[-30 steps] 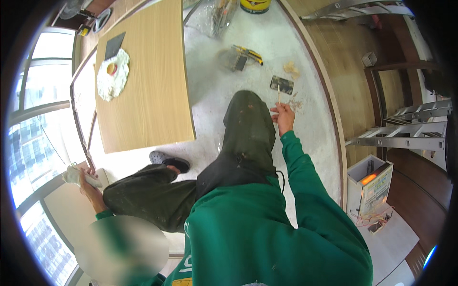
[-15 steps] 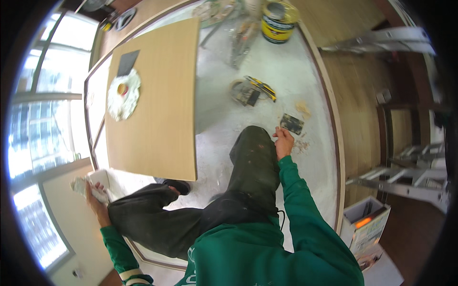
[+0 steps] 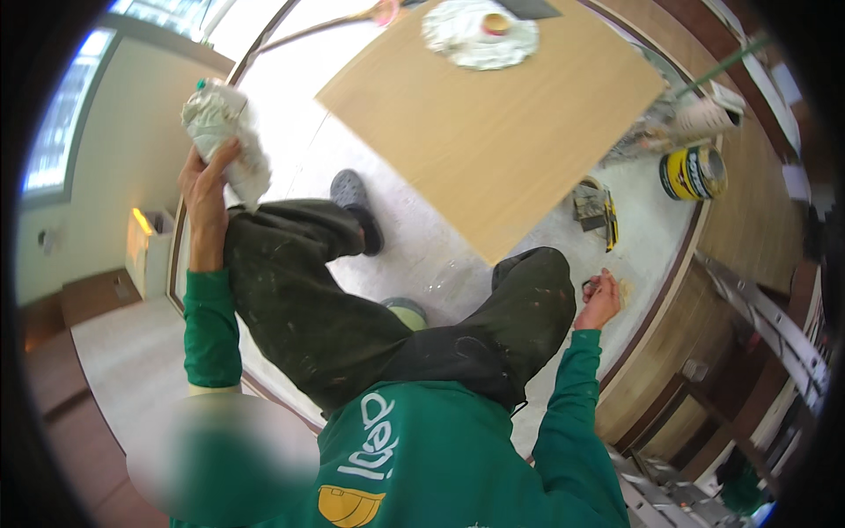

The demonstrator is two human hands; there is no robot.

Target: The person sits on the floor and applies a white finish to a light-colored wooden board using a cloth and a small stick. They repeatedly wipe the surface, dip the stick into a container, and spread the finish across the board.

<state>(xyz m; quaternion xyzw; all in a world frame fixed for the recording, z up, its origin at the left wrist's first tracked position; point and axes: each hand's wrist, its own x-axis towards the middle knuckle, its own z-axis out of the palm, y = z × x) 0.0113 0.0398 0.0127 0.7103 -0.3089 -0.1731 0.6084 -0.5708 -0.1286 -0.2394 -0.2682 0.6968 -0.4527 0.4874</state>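
My left hand [image 3: 209,189] is wrapped round a crumpled, white-smeared pouch [image 3: 231,141] with a green tip, held up beside my left knee. My right hand [image 3: 598,302] is closed beside my right knee, low over the white floor sheet. A dark edge shows at its fingers; it seems to be the dark flat rectangular piece seen earlier, mostly hidden now. Just ahead of it lie a roll of tape [image 3: 590,189], a dark block [image 3: 588,211] and a yellow-and-black utility knife [image 3: 611,222].
A wooden board [image 3: 493,132] lies in front of me, bearing a white-coated round patch [image 3: 466,44] with a small tape roll [image 3: 495,24]. A yellow-and-black can [image 3: 694,173] stands at the right. Metal ladders [image 3: 766,317] are beyond the sheet's edge. A grey clog [image 3: 349,189] is on my left foot.
My view has swung left. The pouch in my left hand is raised and shows fully. My right hand has turned, so the dark flat piece no longer shows whole.
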